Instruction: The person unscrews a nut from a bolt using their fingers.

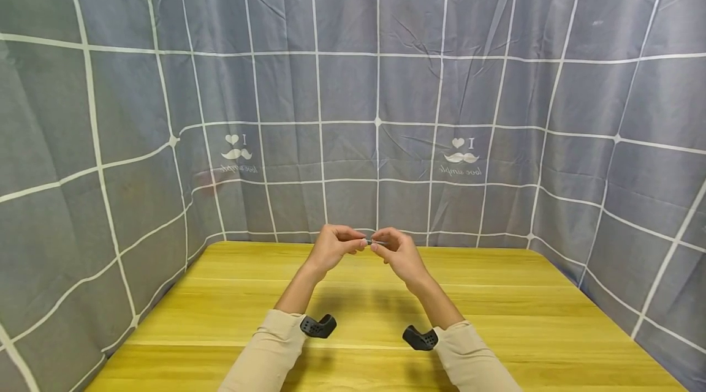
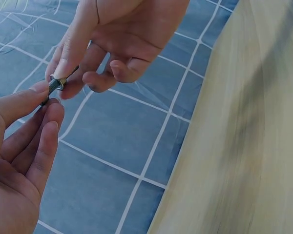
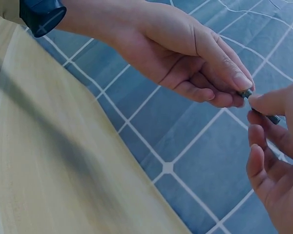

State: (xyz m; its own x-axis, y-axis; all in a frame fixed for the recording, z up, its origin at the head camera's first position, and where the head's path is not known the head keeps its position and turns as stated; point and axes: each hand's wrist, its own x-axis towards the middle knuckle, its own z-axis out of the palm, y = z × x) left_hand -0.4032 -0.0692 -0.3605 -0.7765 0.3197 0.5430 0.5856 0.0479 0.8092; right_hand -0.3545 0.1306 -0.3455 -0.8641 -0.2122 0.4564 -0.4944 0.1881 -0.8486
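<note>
A small threaded metal bolt (image 2: 53, 87) is held in the air between both hands, above the far edge of the table. My left hand (image 1: 331, 248) pinches one end of it between thumb and fingers. With thumb and index finger, my right hand (image 1: 399, 251) pinches it farther along, where a silvery ring-shaped piece (image 2: 62, 82) sits on the threads. Whether that piece is a nut or a washer I cannot tell. In the right wrist view, the bolt's threaded end (image 3: 274, 118) sticks out past the right fingers. Fingertips cover part of the bolt.
The yellow wood-grain table (image 1: 353, 349) spreads below the forearms. A grey curtain with white grid lines (image 1: 347, 92) surrounds its back and sides. Black wrist mounts (image 1: 318, 326) sit at the beige sleeve cuffs (image 1: 284, 324).
</note>
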